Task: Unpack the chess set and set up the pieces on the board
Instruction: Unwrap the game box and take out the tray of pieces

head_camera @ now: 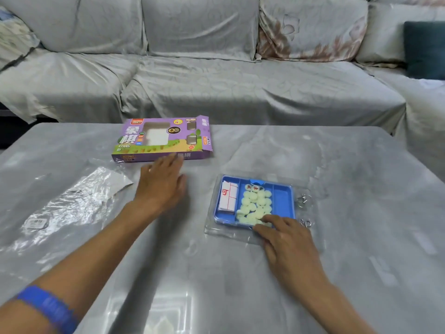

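1. The blue tray [283, 198] sits on the counter [361, 189] in a clear plastic shell [216, 233]; pale round xiangqi pieces [255, 204] fill its middle compartment, and the folded paper board [227, 196] lies in the left one.
2. The right hand [290, 247] rests its relaxed fingers [261, 229] on the tray's near edge, holding nothing: press there to steady it.
3. The left hand [160, 189], spread wide and empty beside the purple xiangqi box [163, 139], should probably lift out the board first and unfold it flat.
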`<state>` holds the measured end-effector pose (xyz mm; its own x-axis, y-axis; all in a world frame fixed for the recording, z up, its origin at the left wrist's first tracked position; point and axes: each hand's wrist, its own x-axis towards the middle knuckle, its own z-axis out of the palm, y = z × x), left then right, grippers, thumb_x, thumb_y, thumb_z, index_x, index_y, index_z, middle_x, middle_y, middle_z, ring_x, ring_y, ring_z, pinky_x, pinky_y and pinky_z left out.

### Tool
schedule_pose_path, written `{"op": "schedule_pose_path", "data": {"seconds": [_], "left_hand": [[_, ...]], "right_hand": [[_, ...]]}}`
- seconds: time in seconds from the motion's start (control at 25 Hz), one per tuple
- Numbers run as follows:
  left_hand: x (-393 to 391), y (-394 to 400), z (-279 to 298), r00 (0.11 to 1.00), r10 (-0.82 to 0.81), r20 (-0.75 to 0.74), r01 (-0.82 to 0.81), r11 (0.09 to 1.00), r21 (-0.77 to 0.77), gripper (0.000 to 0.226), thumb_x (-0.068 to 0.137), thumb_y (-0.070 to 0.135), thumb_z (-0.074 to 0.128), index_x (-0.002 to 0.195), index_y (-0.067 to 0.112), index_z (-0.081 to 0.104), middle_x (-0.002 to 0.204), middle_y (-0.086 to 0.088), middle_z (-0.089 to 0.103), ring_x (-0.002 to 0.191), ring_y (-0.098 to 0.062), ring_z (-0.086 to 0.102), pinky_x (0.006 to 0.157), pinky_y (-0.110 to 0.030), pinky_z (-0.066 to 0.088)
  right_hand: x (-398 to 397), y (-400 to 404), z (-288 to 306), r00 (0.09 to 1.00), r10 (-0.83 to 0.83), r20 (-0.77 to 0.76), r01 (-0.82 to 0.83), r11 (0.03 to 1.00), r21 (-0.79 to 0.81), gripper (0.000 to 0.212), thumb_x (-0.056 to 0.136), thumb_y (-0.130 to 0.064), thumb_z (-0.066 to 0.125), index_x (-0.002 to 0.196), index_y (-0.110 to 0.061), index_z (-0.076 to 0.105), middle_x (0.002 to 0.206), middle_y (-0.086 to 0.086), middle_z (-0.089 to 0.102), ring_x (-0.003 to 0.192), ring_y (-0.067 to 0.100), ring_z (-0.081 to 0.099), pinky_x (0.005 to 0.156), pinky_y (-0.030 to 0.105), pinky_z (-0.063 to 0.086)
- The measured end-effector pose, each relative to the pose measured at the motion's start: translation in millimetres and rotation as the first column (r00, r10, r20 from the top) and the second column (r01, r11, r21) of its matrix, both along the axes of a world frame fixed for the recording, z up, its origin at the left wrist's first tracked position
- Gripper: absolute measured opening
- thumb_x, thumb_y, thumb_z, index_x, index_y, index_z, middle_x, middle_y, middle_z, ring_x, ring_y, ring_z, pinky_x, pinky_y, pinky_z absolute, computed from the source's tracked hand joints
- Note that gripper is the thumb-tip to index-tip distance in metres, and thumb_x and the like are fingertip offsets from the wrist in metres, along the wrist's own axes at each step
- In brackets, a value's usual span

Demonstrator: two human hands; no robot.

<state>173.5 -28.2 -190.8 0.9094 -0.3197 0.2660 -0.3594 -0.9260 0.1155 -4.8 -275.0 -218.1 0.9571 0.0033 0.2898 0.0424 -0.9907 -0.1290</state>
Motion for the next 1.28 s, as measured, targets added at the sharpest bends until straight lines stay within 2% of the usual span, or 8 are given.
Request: {"op": "schedule_pose_path", "data": {"seconds": [0.12,0.24,0.4,0.52,0.68,0.88,1.04,1.28], "left_hand": [[-112.4,-10.4,8.7,0.943,-0.238,-0.232,0.234,0.971,-0.044,0.046,0.094,0.038,0.046,0.137,0.025,0.047,0.146,0.001,0.045,0.126,-0.023,0.049,0.099,-0.042,0.040],[-169.1,-0.5,10.5,0.926,-0.198,-0.322,0.215,0.976,0.019,0.048,0.093,0.046,0.044,0.139,0.034,0.041,0.145,0.007,0.037,0.122,-0.019,0.046,0.096,-0.035,0.041],[-178.7,18.2,7.3,0.915,-0.231,-0.329,0.216,0.973,-0.084,0.047,0.090,0.055,0.052,0.132,0.036,0.051,0.134,0.014,0.043,0.122,-0.010,0.043,0.094,-0.025,0.039],[-175.5,19.9,6.9,0.907,-0.232,-0.352,0.190,0.970,-0.150,0.052,0.082,0.064,0.058,0.123,0.032,0.058,0.124,0.017,0.044,0.111,-0.007,0.050,0.082,-0.017,0.042],[-175.3,5.1,-1.5,0.923,-0.263,-0.282,0.256,0.965,-0.062,0.067,0.079,0.075,0.050,0.131,0.031,0.050,0.150,0.012,0.034,0.130,-0.014,0.043,0.100,-0.026,0.040],[-172.8,-6.9,-12.2,0.957,-0.265,-0.116,0.259,0.964,-0.064,0.072,0.073,0.079,0.041,0.120,0.027,0.058,0.127,0.007,0.058,0.111,-0.016,0.057,0.085,-0.030,0.050],[-173.2,-11.3,-13.7,0.963,-0.238,-0.128,0.229,0.970,-0.082,0.074,0.072,0.081,0.040,0.120,0.028,0.057,0.129,0.008,0.056,0.112,-0.016,0.056,0.087,-0.031,0.048],[-174.5,-12.6,-11.4,0.951,-0.222,-0.217,0.207,0.974,-0.090,0.080,0.071,0.085,0.035,0.130,0.031,0.050,0.142,0.010,0.046,0.126,-0.013,0.046,0.098,-0.029,0.042]], "right_hand": [[-10.0,18.3,10.5,0.996,0.067,-0.060,-0.067,0.998,0.008,0.017,0.082,-0.024,0.062,0.092,-0.035,0.069,0.109,-0.010,0.065,0.087,0.026,0.061,0.068,0.038,0.047],[-38.8,35.9,19.8,0.972,0.171,-0.159,-0.172,0.985,0.006,0.022,0.079,-0.023,0.056,0.093,-0.034,0.069,0.109,-0.009,0.064,0.087,0.027,0.061,0.068,0.036,0.044],[-58.7,37.0,41.3,0.916,0.252,-0.312,-0.233,0.968,0.097,0.030,0.091,-0.031,0.049,0.118,-0.035,0.061,0.128,-0.014,0.054,0.111,0.023,0.052,0.087,0.035,0.042],[-41.3,15.1,57.0,0.947,0.135,-0.292,-0.073,0.974,0.214,0.034,0.092,-0.037,0.053,0.126,-0.033,0.058,0.129,-0.014,0.058,0.118,0.016,0.050,0.095,0.034,0.041],[-26.1,-38.4,70.7,0.892,-0.040,-0.451,0.119,0.982,0.148,0.033,0.085,-0.021,0.057,0.116,-0.031,0.062,0.126,-0.012,0.059,0.100,0.012,0.053,0.084,0.029,0.045],[-36.2,-24.2,69.7,0.886,0.021,-0.463,0.016,0.997,0.075,0.031,0.088,-0.027,0.051,0.119,-0.033,0.058,0.119,-0.012,0.058,0.110,0.014,0.051,0.083,0.033,0.046],[-38.9,-11.8,68.6,0.843,-0.134,-0.520,0.143,0.989,-0.023,0.023,0.093,-0.026,0.042,0.115,-0.023,0.044,0.091,0.000,0.053,0.087,0.024,0.048,0.068,0.033,0.038],[-29.9,-22.8,45.4,0.861,-0.074,-0.504,0.179,0.970,0.162,0.009,0.094,-0.021,0.043,0.088,-0.016,0.049,0.092,0.005,0.061,0.079,0.025,0.049,0.065,0.033,0.038]]}}
